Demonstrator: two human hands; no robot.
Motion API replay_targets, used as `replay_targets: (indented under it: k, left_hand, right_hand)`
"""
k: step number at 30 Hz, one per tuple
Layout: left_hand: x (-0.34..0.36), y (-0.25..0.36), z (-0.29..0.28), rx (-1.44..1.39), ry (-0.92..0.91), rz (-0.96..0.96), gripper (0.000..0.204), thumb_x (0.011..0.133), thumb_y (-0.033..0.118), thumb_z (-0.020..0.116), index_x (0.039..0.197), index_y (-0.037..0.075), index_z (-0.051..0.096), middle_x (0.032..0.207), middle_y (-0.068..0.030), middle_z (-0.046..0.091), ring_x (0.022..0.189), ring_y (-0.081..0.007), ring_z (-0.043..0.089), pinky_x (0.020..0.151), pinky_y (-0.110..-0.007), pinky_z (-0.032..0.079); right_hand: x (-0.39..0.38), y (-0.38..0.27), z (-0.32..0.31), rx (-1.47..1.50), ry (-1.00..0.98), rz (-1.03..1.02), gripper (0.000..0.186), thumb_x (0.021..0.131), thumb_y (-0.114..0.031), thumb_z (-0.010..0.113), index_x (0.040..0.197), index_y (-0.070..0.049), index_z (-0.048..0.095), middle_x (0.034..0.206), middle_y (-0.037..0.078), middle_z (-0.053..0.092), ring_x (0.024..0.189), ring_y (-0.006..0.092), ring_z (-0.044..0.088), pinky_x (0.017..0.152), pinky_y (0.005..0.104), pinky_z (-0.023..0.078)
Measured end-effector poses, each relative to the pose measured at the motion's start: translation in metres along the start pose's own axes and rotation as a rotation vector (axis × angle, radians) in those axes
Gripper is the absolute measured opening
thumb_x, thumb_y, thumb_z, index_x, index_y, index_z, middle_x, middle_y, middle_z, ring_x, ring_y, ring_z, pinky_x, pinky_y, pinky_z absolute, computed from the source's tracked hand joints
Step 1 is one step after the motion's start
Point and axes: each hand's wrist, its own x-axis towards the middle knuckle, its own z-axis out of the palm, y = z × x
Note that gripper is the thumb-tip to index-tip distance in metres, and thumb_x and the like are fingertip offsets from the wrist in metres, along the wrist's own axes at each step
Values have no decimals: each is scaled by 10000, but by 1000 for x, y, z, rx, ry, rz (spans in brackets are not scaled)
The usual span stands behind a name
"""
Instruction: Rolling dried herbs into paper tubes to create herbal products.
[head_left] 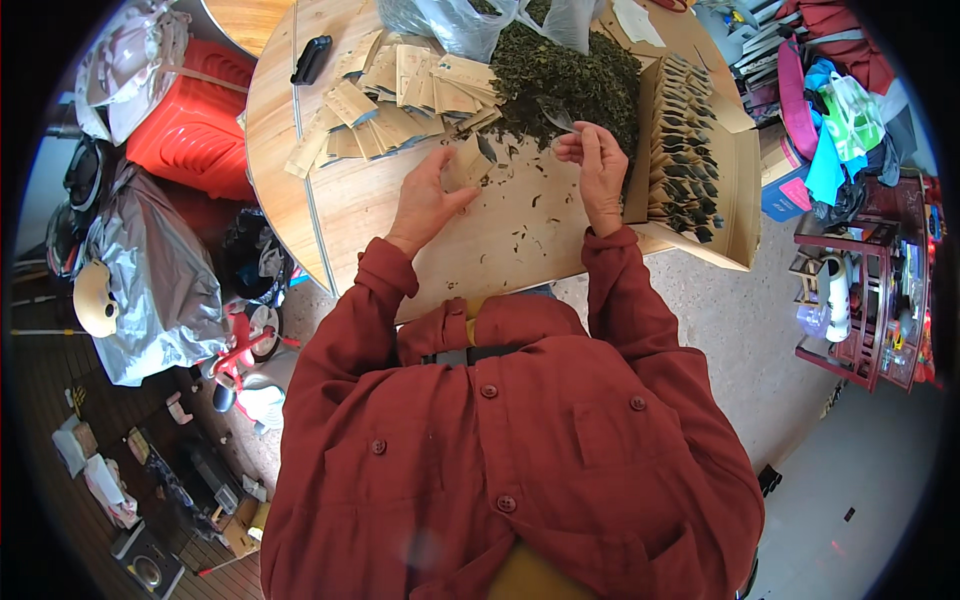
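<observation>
My left hand [425, 200] holds a small brown paper pouch [468, 160] upright over the round wooden table [300, 200], its mouth open with dark leaves showing. My right hand [597, 165] pinches a small metal scoop [557, 117] just right of the pouch, near a heap of dark dried leaves [565, 75]. A pile of empty brown pouches [400, 95] lies to the left of the heap. Filled pouches stand in rows inside a flat cardboard box [740, 200] at my right.
A clear plastic bag [450, 22] lies behind the leaves, a black oblong object [311, 59] at the table's far left. Loose leaf bits dot the wood. A red plastic stool [190, 120] and grey sheeting [160, 270] are left; a cluttered rack [860, 300] stands right.
</observation>
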Motion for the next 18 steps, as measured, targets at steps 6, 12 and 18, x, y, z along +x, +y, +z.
replay_targets:
  k: [6, 12, 18]
  left_hand:
    - [9, 2, 0, 50, 7, 27, 553, 684, 196, 798, 1133, 11, 536, 1035, -193, 632, 986, -349, 606, 849, -388, 486]
    - [10, 8, -1, 107, -20, 27, 554, 709, 137, 802, 1173, 17, 525, 1046, -123, 622, 965, -214, 600, 753, -314, 510]
    - [7, 17, -2, 166, 0, 70, 511, 703, 134, 783, 1134, 25, 529, 1037, -179, 626, 985, -322, 611, 833, -363, 490]
  right_hand:
    - [-11, -42, 11, -9, -185, 14, 264, 1002, -185, 463, 1088, 23, 600, 847, 97, 666, 713, 132, 633, 687, 266, 537]
    - [-24, -61, 19, -167, -408, 50, 231, 999, -156, 464, 1069, 13, 606, 793, 42, 630, 701, 90, 591, 630, 233, 490]
    - [-18, -73, 23, -659, -583, -174, 182, 967, -126, 498, 1072, -19, 600, 797, 75, 629, 690, 149, 611, 642, 266, 485]
